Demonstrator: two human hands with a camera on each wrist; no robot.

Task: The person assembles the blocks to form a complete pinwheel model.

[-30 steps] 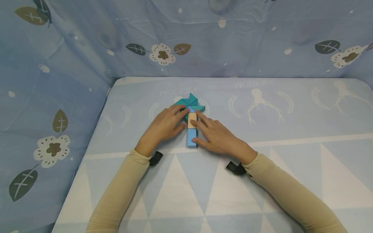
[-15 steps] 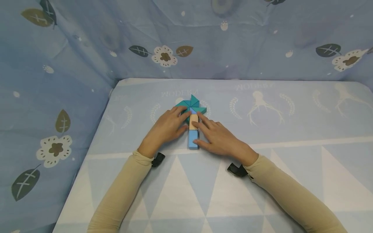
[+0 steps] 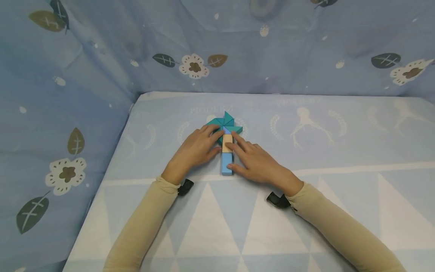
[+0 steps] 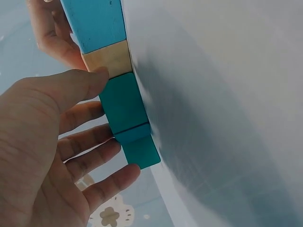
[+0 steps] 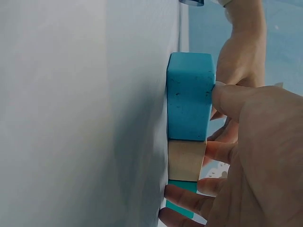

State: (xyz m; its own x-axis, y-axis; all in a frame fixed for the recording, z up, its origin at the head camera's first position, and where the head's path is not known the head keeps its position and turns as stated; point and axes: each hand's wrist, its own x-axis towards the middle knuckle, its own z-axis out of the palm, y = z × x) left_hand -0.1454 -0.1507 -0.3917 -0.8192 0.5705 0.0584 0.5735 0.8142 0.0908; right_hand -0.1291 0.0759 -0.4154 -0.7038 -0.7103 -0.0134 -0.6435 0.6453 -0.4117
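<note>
A pinwheel shape of teal triangular blocks [image 3: 229,121] lies flat on the table, with a small blue-violet triangle [image 3: 226,130] at its lower middle. Below it, in line, come a natural wood block [image 3: 227,138] and a light blue block [image 3: 225,159]. My left hand [image 3: 195,149] rests at the left side, fingertips on the teal pieces and its thumb [image 4: 90,82] by the wood block. On the other side, my right hand [image 3: 255,162] has its thumb [image 5: 229,99] against the blue block, other fingers along the wood and teal blocks. Both hands have loosely extended fingers.
The table [image 3: 210,219] wears a patterned cloth of pale triangles. A blue printed curtain [image 3: 272,56] hangs behind its back edge and along the left. Dark wrist devices [image 3: 279,200] sit under both sleeves.
The whole scene shifts slightly right and down in the head view. Hands and blocks keep almost the same places relative to each other.
</note>
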